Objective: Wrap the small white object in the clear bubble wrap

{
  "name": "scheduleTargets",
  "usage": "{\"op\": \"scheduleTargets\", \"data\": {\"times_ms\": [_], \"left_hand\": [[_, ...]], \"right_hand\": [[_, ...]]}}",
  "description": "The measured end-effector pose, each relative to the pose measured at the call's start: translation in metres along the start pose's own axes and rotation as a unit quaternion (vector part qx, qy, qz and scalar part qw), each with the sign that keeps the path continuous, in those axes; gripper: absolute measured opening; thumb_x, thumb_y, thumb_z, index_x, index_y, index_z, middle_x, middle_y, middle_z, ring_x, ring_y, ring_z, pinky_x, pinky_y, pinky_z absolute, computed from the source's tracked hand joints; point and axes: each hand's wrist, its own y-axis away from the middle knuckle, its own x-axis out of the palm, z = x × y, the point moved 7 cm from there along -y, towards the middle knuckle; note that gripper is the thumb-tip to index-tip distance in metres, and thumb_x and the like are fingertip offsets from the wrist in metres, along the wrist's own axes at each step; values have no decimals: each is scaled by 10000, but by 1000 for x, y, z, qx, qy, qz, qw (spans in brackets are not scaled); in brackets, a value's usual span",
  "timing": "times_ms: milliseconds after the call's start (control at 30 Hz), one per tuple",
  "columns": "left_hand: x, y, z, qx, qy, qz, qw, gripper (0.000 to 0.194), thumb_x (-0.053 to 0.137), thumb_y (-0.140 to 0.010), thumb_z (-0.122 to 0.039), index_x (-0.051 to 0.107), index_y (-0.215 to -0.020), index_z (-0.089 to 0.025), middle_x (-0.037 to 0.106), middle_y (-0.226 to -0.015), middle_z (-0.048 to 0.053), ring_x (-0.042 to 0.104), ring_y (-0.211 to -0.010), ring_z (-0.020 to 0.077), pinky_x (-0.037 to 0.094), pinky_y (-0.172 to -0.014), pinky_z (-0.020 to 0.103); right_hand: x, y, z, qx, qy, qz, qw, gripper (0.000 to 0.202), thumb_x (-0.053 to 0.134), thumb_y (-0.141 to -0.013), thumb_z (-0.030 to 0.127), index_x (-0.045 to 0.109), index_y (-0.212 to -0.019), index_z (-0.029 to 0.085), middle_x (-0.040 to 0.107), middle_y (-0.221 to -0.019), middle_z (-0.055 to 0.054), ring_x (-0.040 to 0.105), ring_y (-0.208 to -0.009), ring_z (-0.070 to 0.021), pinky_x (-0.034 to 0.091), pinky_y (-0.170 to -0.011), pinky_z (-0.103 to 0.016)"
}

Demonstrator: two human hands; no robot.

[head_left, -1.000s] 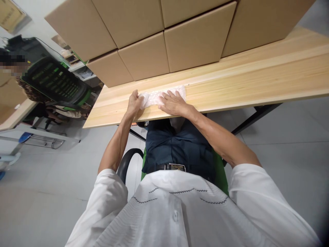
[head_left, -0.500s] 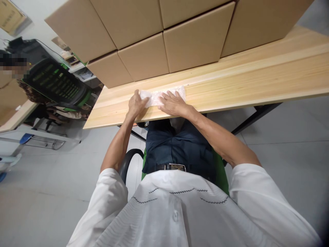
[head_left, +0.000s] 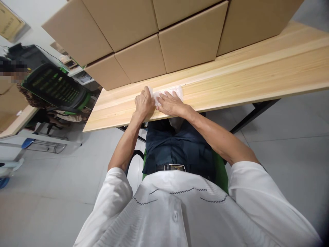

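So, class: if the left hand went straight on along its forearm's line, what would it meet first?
Probably the lower-row cardboard box, second from the left, across a strip of wooden table; how high the left hand sits is unclear from this view.

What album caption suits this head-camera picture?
Left hand at one end of whitish wrap, right hand spread on it, stacked cardboard boxes beyond.
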Motion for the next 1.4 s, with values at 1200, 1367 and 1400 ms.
{"op": "scheduleTargets", "data": {"times_ms": [1200, 1367, 1400], "left_hand": [[21, -16, 29, 184, 307, 13, 934, 587, 824, -908, -478, 690, -1434, -252, 742, -1557, 139, 704, -1436, 362, 606, -1235, 517], [25, -14, 30, 186, 350, 29, 917, 655, 864, -895, -583, 630, -1420, -268, 748, -1431, 100, 713, -1288, 317, 636, -1101, 452], [24, -12, 29, 188, 352, 29, 917, 655, 866, -900, -590, 624, -1416, -268, 749, -1415, 99, 708, -1288, 316, 635, -1092, 446]], "right_hand": [[1, -2, -6, -5, -56, 4, 998, 791, 453, -1237, 525, 489, -1910, 112, 372, -2035, -242, 211, -1923, -543, 144, -1536, -833], [1, -2, -5, 0, -56, 10, 998, 813, 437, -1230, 508, 472, -1911, 66, 359, -2035, -261, 200, -1928, -539, 130, -1543, -826], [1, -2, -5, 0, -56, 9, 998, 816, 437, -1229, 508, 466, -1914, 65, 359, -2036, -260, 202, -1929, -535, 129, -1546, -821]]}}
